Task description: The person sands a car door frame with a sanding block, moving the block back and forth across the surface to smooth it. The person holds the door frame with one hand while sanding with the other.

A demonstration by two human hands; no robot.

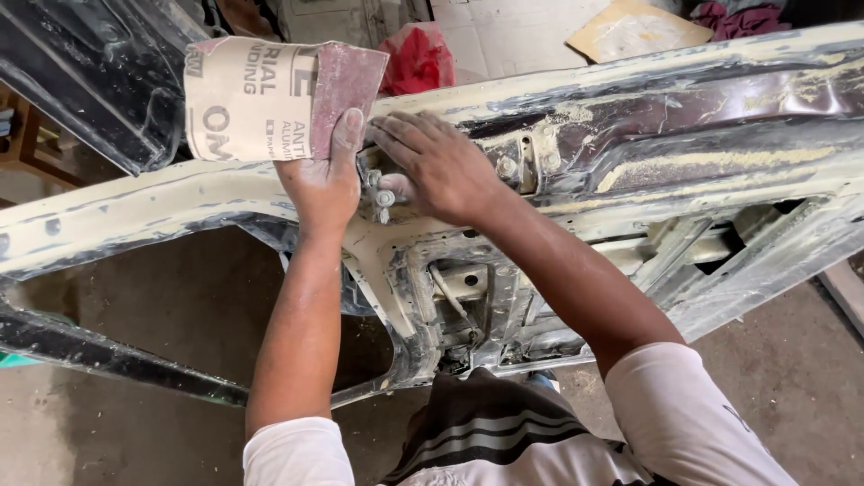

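I held a folded sheet of sandpaper up in my left hand, thumb clamped over its reddish abrasive face, the tan paper backing turned toward me. The sheet stood clear of the metal, above the far-left part of the car door shell that lay across in front of me. My right hand lay flat and open on the door, fingers spread and pointing left, pressing just beside a small bolted hinge bracket; it gripped nothing.

Judging by the surface, the sanding was well under way but not finished. Much of the upper rail running left was already rubbed down to a pale, dusty cream, and a loose drift of yellowish sanding dust lay along the right part of the door. Dark glossy paint showed in streaks along the far edge and on the lower frame at the near left, so those patches looked left to do. The inner cavity near my chest, with its brackets and rods, looked grimy and barely touched.

Beyond the door lay a red cloth and a piece of cardboard on the far floor, and a dark panel leaned at the far left. Below was a dusty concrete floor.
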